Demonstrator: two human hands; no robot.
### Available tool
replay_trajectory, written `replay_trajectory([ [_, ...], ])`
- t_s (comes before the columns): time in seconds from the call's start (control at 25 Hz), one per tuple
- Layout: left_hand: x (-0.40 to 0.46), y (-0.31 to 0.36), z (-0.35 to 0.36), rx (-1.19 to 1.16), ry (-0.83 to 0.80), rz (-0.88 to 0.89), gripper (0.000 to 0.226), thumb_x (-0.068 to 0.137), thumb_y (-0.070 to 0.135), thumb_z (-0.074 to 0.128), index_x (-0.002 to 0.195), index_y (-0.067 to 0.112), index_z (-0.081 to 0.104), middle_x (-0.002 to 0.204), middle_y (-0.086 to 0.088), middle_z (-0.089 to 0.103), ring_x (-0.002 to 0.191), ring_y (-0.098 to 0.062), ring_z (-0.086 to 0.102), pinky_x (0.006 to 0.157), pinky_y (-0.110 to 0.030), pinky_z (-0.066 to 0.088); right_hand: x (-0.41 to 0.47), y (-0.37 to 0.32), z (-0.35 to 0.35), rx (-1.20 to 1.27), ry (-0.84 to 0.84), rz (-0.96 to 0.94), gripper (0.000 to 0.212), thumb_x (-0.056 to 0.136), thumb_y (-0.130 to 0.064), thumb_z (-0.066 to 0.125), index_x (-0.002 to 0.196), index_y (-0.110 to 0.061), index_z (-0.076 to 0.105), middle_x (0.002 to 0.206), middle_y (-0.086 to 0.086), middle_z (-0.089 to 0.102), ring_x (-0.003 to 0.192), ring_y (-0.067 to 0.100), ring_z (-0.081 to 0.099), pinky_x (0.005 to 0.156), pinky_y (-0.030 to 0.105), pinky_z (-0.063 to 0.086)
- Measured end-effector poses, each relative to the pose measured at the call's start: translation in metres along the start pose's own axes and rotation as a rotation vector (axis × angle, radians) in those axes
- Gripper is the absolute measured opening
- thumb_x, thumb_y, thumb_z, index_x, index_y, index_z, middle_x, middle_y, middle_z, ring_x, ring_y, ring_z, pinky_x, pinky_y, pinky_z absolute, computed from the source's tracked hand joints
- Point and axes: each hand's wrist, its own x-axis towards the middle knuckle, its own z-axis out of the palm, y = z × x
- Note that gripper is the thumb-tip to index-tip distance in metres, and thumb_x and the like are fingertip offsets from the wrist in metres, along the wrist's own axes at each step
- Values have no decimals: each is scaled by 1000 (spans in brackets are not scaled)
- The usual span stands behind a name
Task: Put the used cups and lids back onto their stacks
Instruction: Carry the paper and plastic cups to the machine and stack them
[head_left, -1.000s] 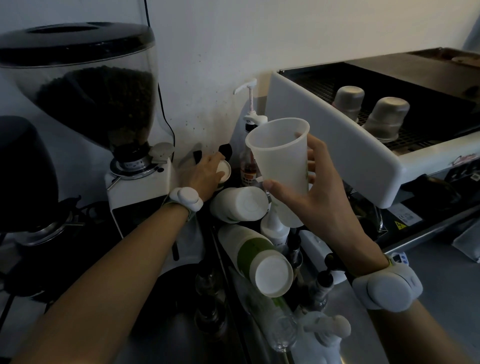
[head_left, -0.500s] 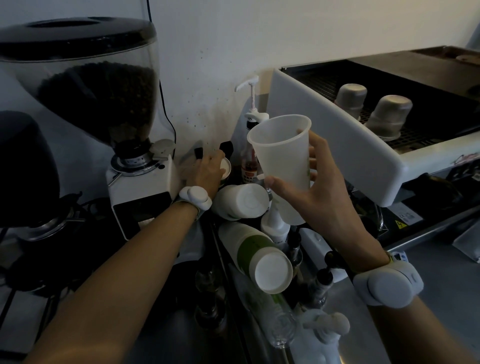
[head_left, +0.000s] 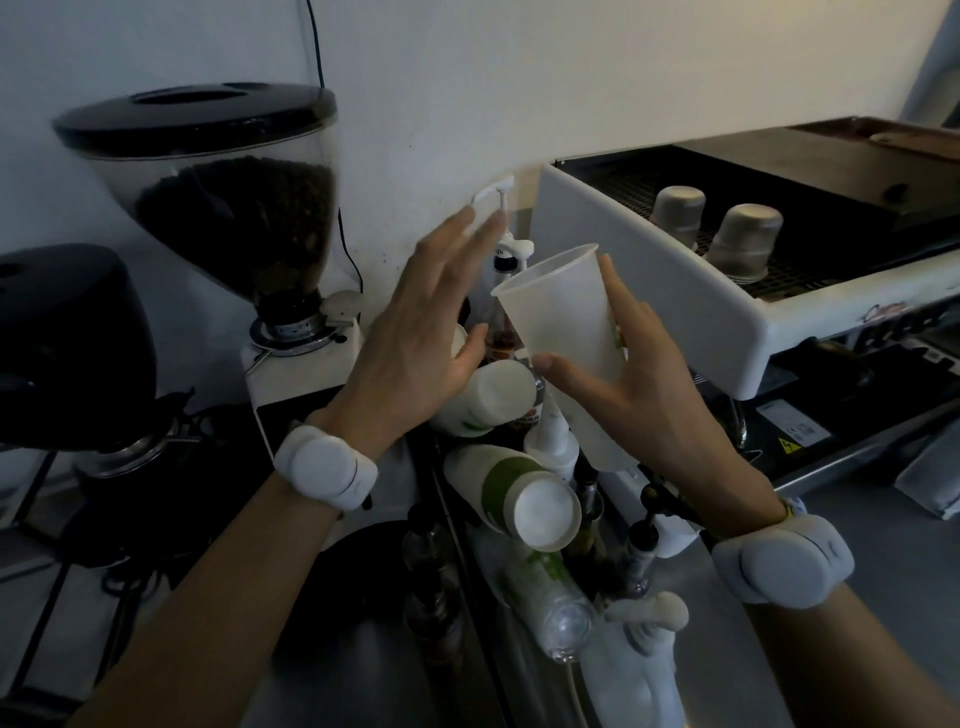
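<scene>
Right hand (head_left: 639, 395) clasping cup (head_left: 563, 317), upright, above sideways stacks (head_left: 488, 400). Left hand (head_left: 421, 332) spread, empty, just beside. Best to tip cup level, line up with matching stack's end, steady stack, slide on gently.

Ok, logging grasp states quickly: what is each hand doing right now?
Left hand: open, fingers spread, holding nothing.
Right hand: closed around the translucent plastic cup, held upright.
</scene>
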Motion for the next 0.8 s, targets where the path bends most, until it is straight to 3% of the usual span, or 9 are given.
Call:
replay_trajectory([
  [0.16,2,24,-19,248,-104,224,90,89,11,77,163,30,30,171,-13,24,150,-31,37,92,-51,60,-4,-17,3,64,7,-75,99,84,-67,67,165,-31,22,150,-7,51,136,8,48,113,37,45],
  [0.28,0,30,-21,345,-110,288,82,89,20,82,159,21,39,170,-15,30,150,-34,37,101,-55,52,-11,-27,3,83,15,-113,88,85,-64,67,160,-34,31,138,-22,53,123,-9,52,100,15,46],
  [0.4,-3,27,-20,387,-93,246,85,83,31,86,154,16,43,169,-11,31,150,-33,36,103,-54,51,-16,-34,-1,51,-15,-53,84,86,-63,68,156,-36,31,117,-26,56,102,-17,55,82,4,42],
  [0.56,-15,16,-20,285,-71,119,90,77,45,87,150,12,45,163,-8,41,139,-30,46,101,-47,52,-25,-41,-15,141,-26,-71,67,88,-57,70,148,-40,45,136,-17,59,113,-5,62,92,25,55],
  [0.68,-27,11,-11,114,-69,-64,96,73,53,89,148,13,46,156,-6,45,137,-26,49,102,-43,52,-32,-46,-20,216,15,-115,44,93,-56,66,133,-37,60,129,-22,64,118,-8,62,90,27,60],
  [0.8,-32,12,-6,-32,-12,-182,96,72,57,90,145,13,46,148,-6,50,132,-18,51,104,-17,44,-35,-50,-17,259,126,-234,53,92,-53,68,136,-25,58,130,-16,64,120,-2,61,88,15,53],
])
